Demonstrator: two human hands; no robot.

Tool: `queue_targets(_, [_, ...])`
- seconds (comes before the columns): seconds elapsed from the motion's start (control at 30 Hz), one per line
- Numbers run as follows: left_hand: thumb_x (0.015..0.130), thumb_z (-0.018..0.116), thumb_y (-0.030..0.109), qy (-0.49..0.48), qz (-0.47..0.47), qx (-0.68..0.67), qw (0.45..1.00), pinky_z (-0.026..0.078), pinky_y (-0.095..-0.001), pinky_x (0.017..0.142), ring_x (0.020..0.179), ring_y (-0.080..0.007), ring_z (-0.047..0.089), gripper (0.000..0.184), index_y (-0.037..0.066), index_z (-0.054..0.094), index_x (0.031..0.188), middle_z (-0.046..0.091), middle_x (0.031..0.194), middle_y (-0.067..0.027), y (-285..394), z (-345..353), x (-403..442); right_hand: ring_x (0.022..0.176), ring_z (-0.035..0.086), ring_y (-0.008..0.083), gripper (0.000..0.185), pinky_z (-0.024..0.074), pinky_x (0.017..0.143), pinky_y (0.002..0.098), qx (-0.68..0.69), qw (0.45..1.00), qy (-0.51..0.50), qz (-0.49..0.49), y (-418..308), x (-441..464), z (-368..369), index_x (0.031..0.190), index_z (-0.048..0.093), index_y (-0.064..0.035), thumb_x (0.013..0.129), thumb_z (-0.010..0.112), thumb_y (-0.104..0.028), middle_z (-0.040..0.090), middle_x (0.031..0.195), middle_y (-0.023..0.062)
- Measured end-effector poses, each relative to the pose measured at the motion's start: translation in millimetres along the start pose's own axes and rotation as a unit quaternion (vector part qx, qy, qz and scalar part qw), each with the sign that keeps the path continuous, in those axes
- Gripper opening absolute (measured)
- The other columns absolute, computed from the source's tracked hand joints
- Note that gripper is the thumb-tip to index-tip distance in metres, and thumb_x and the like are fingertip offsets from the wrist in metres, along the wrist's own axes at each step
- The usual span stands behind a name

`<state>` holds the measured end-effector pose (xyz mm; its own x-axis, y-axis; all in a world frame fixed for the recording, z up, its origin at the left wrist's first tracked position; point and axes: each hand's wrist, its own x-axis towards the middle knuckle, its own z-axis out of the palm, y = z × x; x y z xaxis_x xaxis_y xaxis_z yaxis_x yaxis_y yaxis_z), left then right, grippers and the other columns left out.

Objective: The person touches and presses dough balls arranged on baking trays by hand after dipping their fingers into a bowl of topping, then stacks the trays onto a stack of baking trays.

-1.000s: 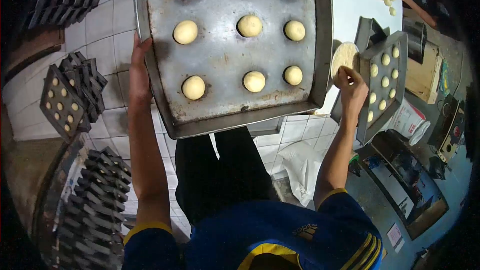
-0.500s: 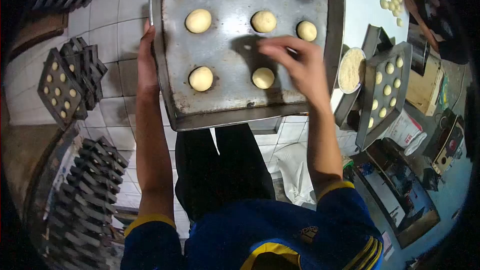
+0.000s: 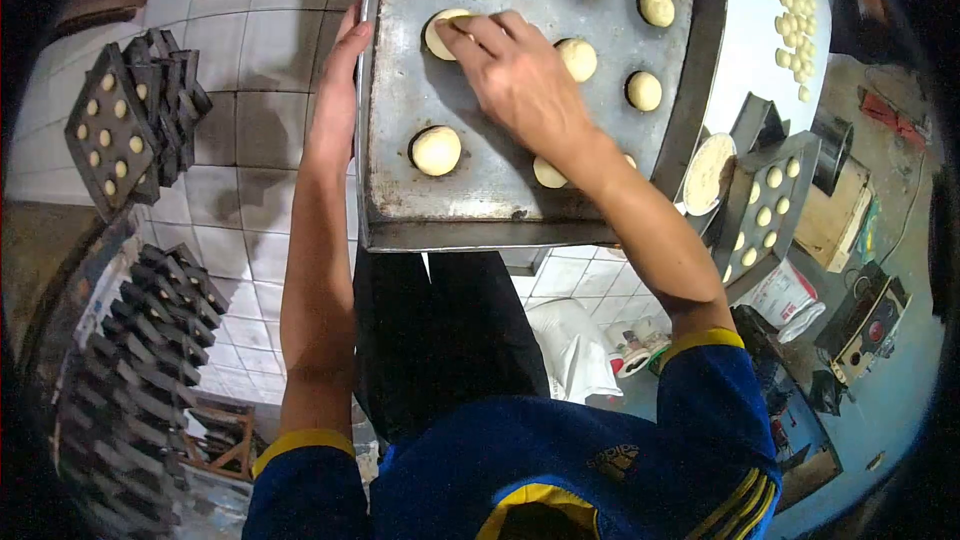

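A dark metal baking tray (image 3: 400,202) with several round, pale dough balls on it is in front of me. My left hand (image 3: 338,90) grips its left edge, thumb on the rim and fingers underneath. Over the tray, my right hand (image 3: 520,80) has its fingers drawn together at a dough ball (image 3: 437,38) in the left row, partly covering it. Whatever the fingertips hold is hidden. Another dough ball (image 3: 436,151) sits nearer me in that row. My right forearm partly hides the dough balls at the near right.
A bowl of pale crumbs (image 3: 709,175) stands right of the tray, beside another tray of dough balls (image 3: 768,210). Small dough pieces (image 3: 797,20) lie on the white table (image 3: 740,50). Stacked trays (image 3: 120,130) are at left, with more dark trays (image 3: 150,340) below. A white sack (image 3: 570,345) rests on the floor.
My right hand has moved left and away from me, from the near middle of the tray to a left-row dough ball. In view, the tray and my left hand have shifted right.
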<state>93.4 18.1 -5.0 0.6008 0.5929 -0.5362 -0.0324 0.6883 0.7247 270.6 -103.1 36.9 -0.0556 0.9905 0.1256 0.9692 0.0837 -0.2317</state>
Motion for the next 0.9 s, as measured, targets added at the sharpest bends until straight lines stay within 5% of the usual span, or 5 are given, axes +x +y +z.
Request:
queue_targets(0.1, [0.106, 0.049, 0.045, 0.002, 0.014, 0.016, 1.0, 0.044, -0.037, 0.115, 0.136, -0.0228, 0.057, 0.067, 0.011, 0.042, 0.163, 0.058, 0.15, -0.0102, -3.7, -4.7, 2.8, 0.113, 0.06, 0.0312, 0.063, 0.0523, 0.096, 0.0435, -0.03, 0.997, -0.048, 0.046, -16.9, -16.3, -2.0, 0.153, 0.053, -0.0051, 0.093, 0.066, -0.02, 0.061, 0.141, 0.0095])
queue_targets(0.53, [0.103, 0.057, 0.045, -0.032, -0.016, -0.073, 0.997, 0.051, -0.0398, 0.11, 0.132, -0.0249, 0.062, 0.069, 0.011, 0.041, 0.161, 0.059, 0.148, -0.0118, -6.0, -4.9, 2.3, 0.154, 0.04, 0.0341, 0.065, 0.0325, 0.126, 0.0522, 0.147, 0.988, -0.006, 0.054, -2.3, -10.8, 0.7, 0.154, 0.051, -0.0016, 0.109, 0.054, -0.048, 0.044, 0.166, 0.0186])
queue_targets(0.7, [0.103, 0.061, 0.051, 0.011, -0.007, -0.026, 1.0, 0.051, -0.0379, 0.109, 0.129, -0.0198, 0.061, 0.067, 0.012, 0.049, 0.156, 0.061, 0.144, -0.0065, 0.6, 1.3, -10.5, 0.119, 0.071, 0.028, 0.039, 0.0563, 0.102, 0.0406, 0.222, 0.881, 0.203, 0.365, 36.0, -115.8, -97.4, 0.143, 0.062, -0.0023, 0.105, 0.065, -0.012, 0.069, 0.139, 0.0167])
queue_targets(0.8, [0.101, 0.064, 0.059, 0.104, -0.032, 0.035, 0.993, 0.04, -0.0369, 0.117, 0.133, -0.0217, 0.056, 0.077, 0.003, 0.051, 0.153, 0.062, 0.141, -0.0078, -25.8, -37.1, 10.6, 0.098, 0.077, 0.0242, 0.028, 0.061, 0.083, 0.0378, 0.06, 0.796, 0.143, 0.585, 55.0, -220.8, -134.9, 0.124, 0.076, -0.0011, 0.103, 0.071, -0.019, 0.078, 0.113, 0.0187])
queue_targets(0.9, [0.108, 0.054, 0.055, 0.125, -0.087, 0.118, 0.981, 0.044, -0.0356, 0.109, 0.121, -0.0193, 0.059, 0.062, 0.009, 0.056, 0.149, 0.064, 0.131, -0.004, -11.2, -31.1, -2.8, 0.095, 0.078, 0.0276, 0.027, 0.0592, 0.083, 0.0385, -0.011, 0.777, 0.074, 0.625, 51.4, -294.3, -142.3, 0.118, 0.079, -0.003, 0.099, 0.076, -0.021, 0.079, 0.113, 0.0167])
